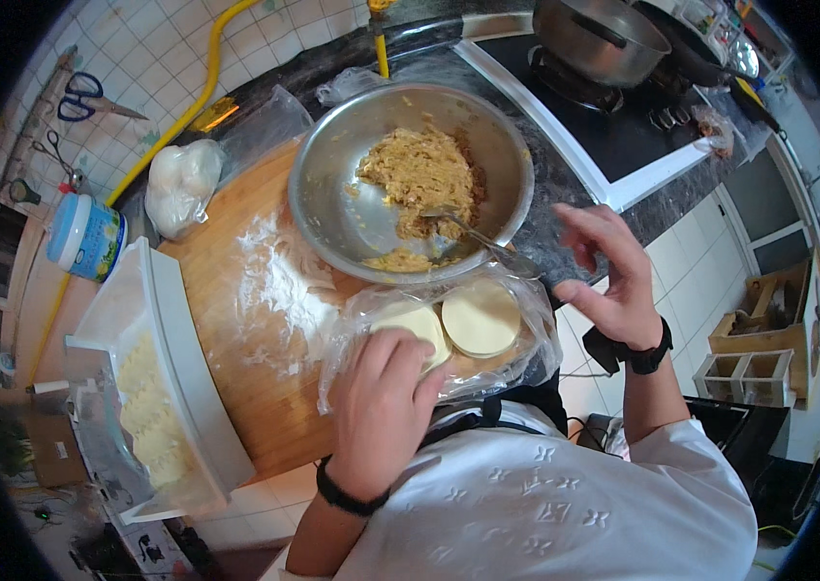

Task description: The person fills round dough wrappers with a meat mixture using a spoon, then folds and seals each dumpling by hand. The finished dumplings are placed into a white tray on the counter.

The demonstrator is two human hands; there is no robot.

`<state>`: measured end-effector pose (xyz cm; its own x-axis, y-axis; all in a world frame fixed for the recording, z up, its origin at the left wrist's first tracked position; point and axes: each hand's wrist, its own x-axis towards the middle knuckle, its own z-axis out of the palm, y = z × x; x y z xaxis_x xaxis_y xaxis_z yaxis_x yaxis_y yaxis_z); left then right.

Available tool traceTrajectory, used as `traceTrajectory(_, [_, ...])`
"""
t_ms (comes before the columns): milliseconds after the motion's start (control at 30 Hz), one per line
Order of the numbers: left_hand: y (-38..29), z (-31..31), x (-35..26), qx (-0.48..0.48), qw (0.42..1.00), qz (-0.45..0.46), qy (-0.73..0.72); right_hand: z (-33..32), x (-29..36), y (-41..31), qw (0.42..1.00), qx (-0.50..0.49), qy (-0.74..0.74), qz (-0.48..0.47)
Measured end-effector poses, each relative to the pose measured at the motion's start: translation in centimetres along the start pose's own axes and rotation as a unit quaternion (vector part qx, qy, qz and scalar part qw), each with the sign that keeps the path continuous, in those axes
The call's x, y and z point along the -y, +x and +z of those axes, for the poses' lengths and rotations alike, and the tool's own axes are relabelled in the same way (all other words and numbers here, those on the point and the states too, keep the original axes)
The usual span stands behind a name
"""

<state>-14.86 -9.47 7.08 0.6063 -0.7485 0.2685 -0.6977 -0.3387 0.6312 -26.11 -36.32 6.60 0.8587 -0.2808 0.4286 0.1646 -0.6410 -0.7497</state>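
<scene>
Two stacks of round dough wrappers lie side by side on an opened clear plastic bag (540,327) close to my body. Over the near edge of the left stack (410,319) reach the fingers of my left hand (384,399); whether they grip a wrapper is hidden. The right stack (481,318) is uncovered. My right hand (613,272) is raised to the right, fingers apart, with nothing in it. Beyond the wrappers, a large steel bowl (301,181) contains minced filling (421,171). A metal spoon (479,238) rests in it, its handle over the near right rim.
White flour (286,279) covers part of the wooden board (221,298). At left stands a white tray (195,370) with several pale dumplings (152,414). A bag of dough (181,181) and a blue tub (90,236) are behind it. A pot (599,43) sits on the stove.
</scene>
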Motion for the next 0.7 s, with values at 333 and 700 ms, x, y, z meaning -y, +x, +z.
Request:
traceTrajectory(333, [1.7,1.1,1.4,0.06,0.993,-0.1,0.006,1.3,1.1,2.7,0.992,0.032,-0.036,-0.12])
traceTrajectory(700, [2.6,0.5,1.2,0.098,0.991,-0.079,0.048,1.4,1.0,4.1,0.979,0.058,-0.078,-0.177])
